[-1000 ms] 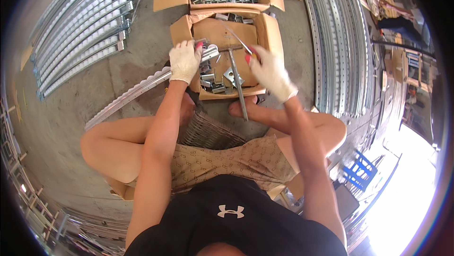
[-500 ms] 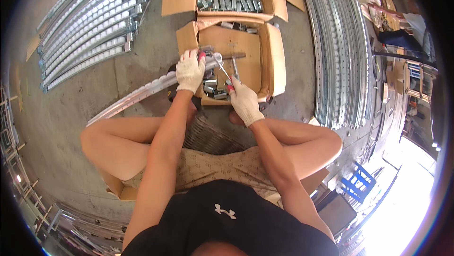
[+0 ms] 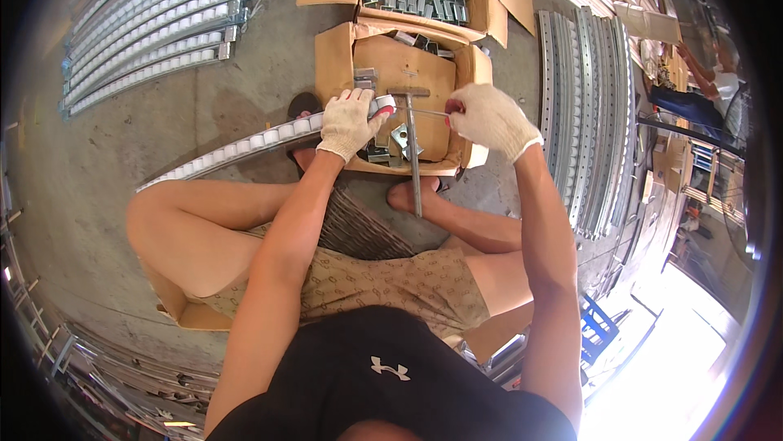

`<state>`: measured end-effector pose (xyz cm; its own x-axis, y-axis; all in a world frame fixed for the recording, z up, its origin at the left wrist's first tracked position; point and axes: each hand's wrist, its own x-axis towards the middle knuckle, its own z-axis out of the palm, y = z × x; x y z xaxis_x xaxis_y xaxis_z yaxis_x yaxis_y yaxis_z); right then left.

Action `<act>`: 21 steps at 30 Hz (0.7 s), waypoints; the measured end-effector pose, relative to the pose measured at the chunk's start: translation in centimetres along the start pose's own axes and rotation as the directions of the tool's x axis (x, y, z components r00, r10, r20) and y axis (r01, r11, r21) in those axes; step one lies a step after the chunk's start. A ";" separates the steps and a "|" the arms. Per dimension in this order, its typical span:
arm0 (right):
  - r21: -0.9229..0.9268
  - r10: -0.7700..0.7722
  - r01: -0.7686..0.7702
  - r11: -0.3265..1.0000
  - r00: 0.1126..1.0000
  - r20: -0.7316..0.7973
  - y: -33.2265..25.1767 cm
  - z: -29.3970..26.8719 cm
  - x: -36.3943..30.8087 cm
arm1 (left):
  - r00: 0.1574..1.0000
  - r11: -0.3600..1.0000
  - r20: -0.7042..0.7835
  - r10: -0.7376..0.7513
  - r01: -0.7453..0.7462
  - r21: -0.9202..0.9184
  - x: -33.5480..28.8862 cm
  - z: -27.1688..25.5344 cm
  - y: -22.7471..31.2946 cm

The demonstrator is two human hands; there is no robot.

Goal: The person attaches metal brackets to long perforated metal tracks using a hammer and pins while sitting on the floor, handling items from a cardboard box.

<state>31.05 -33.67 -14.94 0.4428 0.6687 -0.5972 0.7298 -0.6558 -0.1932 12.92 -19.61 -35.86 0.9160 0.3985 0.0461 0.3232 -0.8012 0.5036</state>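
My left hand [image 3: 349, 125], in a cream knit glove with red on the fingertips, is closed around a roller track [image 3: 253, 143], close to its right end. The track has white rollers in a metal rail and slants down to the left past my knee. My right hand [image 3: 493, 125], gloved alike, grips a screwdriver whose thin shaft [image 3: 431, 112] points left at the track's end. Between my hands a hammer [image 3: 413, 156] lies across the near edge of an open cardboard box [image 3: 420, 74]. Loose metal brackets [image 3: 401, 138] lie in that box.
A second cardboard box [image 3: 481, 13] full of metal brackets stands beyond. Roller tracks [image 3: 155, 50] are laid out at the far left. Metal rails [image 3: 583, 123] are stacked at the right. A person [image 3: 722, 86] is partly visible at the far right.
My right hand has moved right and up with the screwdriver, whose shaft now lies nearly level. The track has rolled so its white rollers face up. The hammer now reaches over the near box edge.
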 end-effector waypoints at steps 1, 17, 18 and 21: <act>-0.021 -0.009 0.010 1.000 1.000 0.017 -0.3 -0.4 0.7 | 1.000 1.000 -0.007 0.009 -0.009 -0.002 -0.2 0.1 -0.1; -0.161 -0.297 0.290 0.943 0.954 -0.025 -0.6 1.6 6.6 | 0.987 0.973 0.064 0.144 -0.153 0.172 0.7 1.8 -0.2; -0.094 -0.158 0.152 0.984 0.985 -0.068 -1.4 2.5 4.7 | 0.988 0.974 0.047 0.148 -0.154 0.166 0.9 1.8 -0.6; 0.051 0.058 -0.054 0.997 0.995 -0.076 -2.3 5.5 0.7 | 0.989 0.979 0.068 0.130 -0.139 0.150 0.9 1.9 -0.8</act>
<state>26.78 -33.59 -19.21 0.5227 0.6546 -0.5462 0.6776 -0.7078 -0.1998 13.91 -19.43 -37.84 0.9643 0.2595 0.0522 0.2246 -0.9066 0.3573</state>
